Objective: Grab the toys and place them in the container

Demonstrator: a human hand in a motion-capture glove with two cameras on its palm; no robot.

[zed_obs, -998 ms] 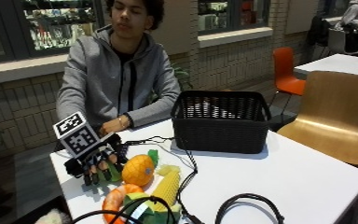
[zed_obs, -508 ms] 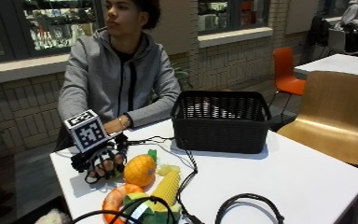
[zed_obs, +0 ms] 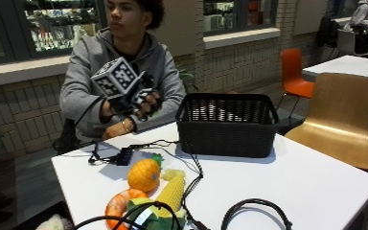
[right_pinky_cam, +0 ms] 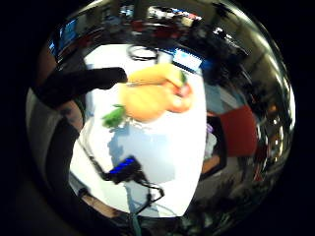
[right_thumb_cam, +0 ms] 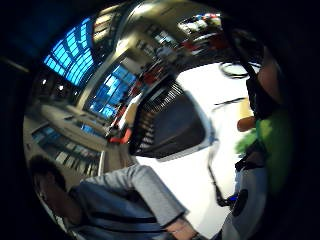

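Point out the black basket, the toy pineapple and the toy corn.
black basket [zed_obs: 227,128], outside view, front wall.
toy pineapple [zed_obs: 143,175], outside view, middle of its orange body.
toy corn [zed_obs: 171,191], outside view, yellow cob.

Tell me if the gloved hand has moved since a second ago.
Yes. The gloved right hand has risen from the toys on the table to chest height, level with the black basket's rim.

**Woven black, smooth white**

The basket [zed_obs: 227,125] at centre frame looks like matt black woven plastic. The counter [zed_obs: 311,184] is smooth, white, faintly sheened. The toy pineapple [zed_obs: 143,175] and corn [zed_obs: 170,190] at lower left look like matt, bumpy plastic. The chair [zed_obs: 342,117] at right is smooth wood.
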